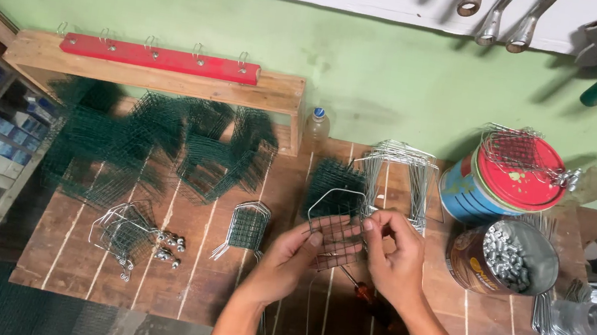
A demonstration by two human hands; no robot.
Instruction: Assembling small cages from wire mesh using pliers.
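Observation:
My left hand and my right hand together hold a small dark green wire mesh panel above the wooden table. A bent silver wire frame runs along the panel's upper edge. My right fingers pinch the panel's right side near the wire. My left fingers support its lower left. Behind the hands lies a stack of dark green mesh pieces and a bundle of silver wire frames.
Piles of green mesh cover the table's back left. Finished mesh and wire assemblies lie in front. A red-lidded tin, a can of screws, a small bottle and a screwdriver stand nearby. Tools hang on the wall.

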